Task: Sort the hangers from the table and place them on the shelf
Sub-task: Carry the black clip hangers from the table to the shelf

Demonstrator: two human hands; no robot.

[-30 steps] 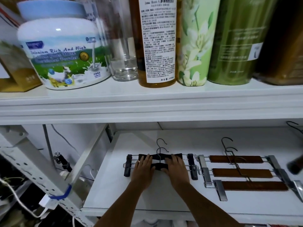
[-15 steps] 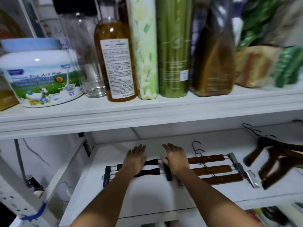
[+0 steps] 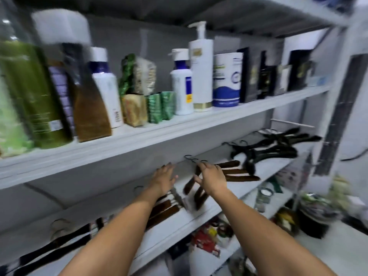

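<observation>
The frame is blurred by motion. On the white middle shelf (image 3: 201,213) lie several groups of hangers: black clip hangers (image 3: 59,242) at the lower left, brown clip hangers (image 3: 165,209) under my left forearm, dark brown wooden hangers (image 3: 239,172) further right, and black hangers (image 3: 268,150) at the far right. My left hand (image 3: 164,177) hovers flat with fingers apart above the brown clip hangers. My right hand (image 3: 212,177) has its fingers spread over the dark brown wooden hangers, partly hiding them. Neither hand grips anything that I can see.
The upper shelf (image 3: 179,124) holds green and brown bottles (image 3: 33,96), white pump bottles (image 3: 201,66), snack packets (image 3: 139,92) and dark boxes (image 3: 264,74). Below the hanger shelf sit packets and jars (image 3: 209,240). A dark pot (image 3: 314,214) stands at the lower right.
The view has swung right along the shelf. Both hands have come off the black clip hangers and moved right, over the brown hangers.
</observation>
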